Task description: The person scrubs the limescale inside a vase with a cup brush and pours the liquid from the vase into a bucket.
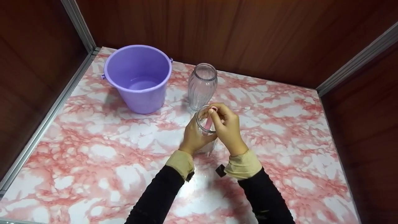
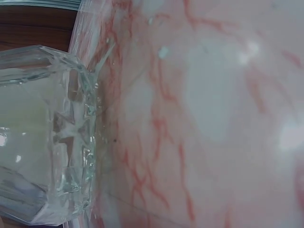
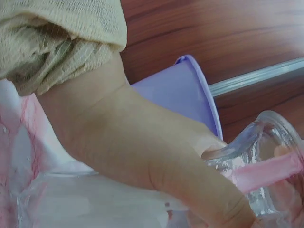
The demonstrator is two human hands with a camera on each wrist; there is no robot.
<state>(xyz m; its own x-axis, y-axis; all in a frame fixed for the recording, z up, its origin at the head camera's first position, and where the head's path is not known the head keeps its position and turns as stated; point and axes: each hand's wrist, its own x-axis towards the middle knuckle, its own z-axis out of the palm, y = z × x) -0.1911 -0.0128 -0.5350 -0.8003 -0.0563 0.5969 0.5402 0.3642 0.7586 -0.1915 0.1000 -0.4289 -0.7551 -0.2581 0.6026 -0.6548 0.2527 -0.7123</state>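
Observation:
My left hand (image 1: 193,137) grips a clear glass jar (image 1: 206,147) round its side, holding it upright. In the left wrist view the jar's thick faceted base (image 2: 71,133) is close over the tabletop, with something cloudy and pale inside. A pink handle (image 1: 208,122) stands in the jar's mouth, its lower end hidden within the glass. My right hand (image 1: 228,129) pinches the top of this handle between thumb and fingers, right at the rim. The right wrist view shows my left hand (image 3: 152,142) around the glass and the pink handle (image 3: 266,174) through its neck.
Just behind the jar stands a ribbed glass vase (image 1: 202,88). A purple bucket (image 1: 144,99) is at the back left. The red-and-white marbled table (image 1: 124,149) is bounded by dark wood panels (image 1: 248,34) with metal strips at the corners.

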